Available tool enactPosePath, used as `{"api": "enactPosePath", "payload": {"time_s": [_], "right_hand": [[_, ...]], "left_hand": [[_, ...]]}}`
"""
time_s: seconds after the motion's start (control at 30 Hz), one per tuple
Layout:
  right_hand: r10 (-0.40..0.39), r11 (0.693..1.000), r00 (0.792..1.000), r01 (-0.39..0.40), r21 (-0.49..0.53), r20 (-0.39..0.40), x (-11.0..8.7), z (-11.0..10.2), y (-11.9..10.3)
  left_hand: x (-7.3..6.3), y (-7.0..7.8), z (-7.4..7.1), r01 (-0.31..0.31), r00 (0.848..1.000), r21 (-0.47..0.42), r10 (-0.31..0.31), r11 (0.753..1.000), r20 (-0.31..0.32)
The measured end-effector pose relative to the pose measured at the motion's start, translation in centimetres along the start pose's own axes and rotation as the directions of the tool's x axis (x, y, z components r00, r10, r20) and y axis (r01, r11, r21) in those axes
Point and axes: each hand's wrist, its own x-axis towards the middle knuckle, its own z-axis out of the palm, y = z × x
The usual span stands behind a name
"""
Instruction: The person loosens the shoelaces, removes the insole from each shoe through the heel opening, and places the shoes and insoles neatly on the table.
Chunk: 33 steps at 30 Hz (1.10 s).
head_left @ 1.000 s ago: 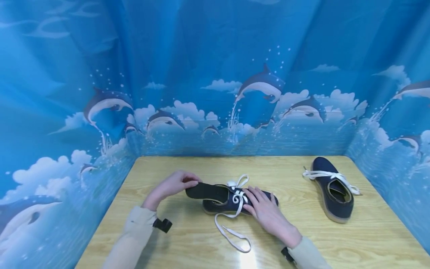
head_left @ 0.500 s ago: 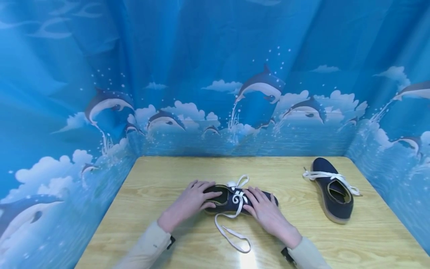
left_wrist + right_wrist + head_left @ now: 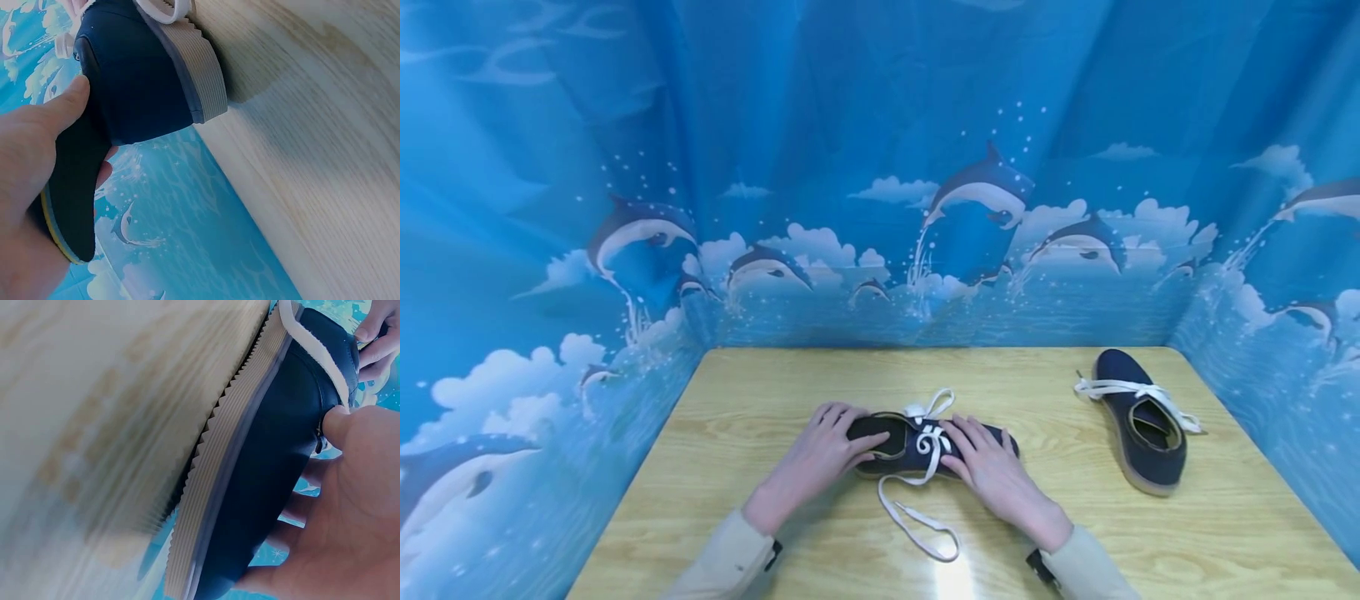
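A navy lace-up shoe lies on its sole at the table's middle, toe to the right. My left hand, at its heel, holds a black insole between thumb and fingers. In the left wrist view the insole's heel end sticks out past the shoe's back, while its front end is hidden inside. Across the toe and lacing my right hand grips the shoe, thumb on the near side, fingers over the top. A loose white lace trails toward me.
A second navy shoe stands at the far right of the wooden table, its white laces loosely across it. A blue dolphin-print curtain closes off the back and both sides.
My left hand has moved right, from pinching the insole's raised end to the shoe's heel, and the insole sits further into the shoe. The right hand and shoe have barely moved.
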Motion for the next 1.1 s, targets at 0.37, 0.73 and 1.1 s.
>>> {"api": "enactPosePath", "payload": {"time_s": [0.37,0.73,1.1], "right_hand": [[-0.011,1.0,1.0,0.011,0.019,0.023,0.1,0.0,-0.2],[-0.007,1.0,1.0,0.007,-0.012,-0.01,0.0,-0.2,-0.1],[-0.006,1.0,1.0,0.006,-0.01,0.012,0.1,0.1,-0.3]], "left_hand": [[-0.4,-0.5,-0.6,0.018,1.0,-0.049,-0.018,0.999,-0.013],[0.2,-0.7,-1.3,0.085,0.995,-0.108,-0.079,0.99,0.063],[-0.4,-0.6,-1.5,0.071,0.997,-0.037,-0.071,0.997,0.011]]}}
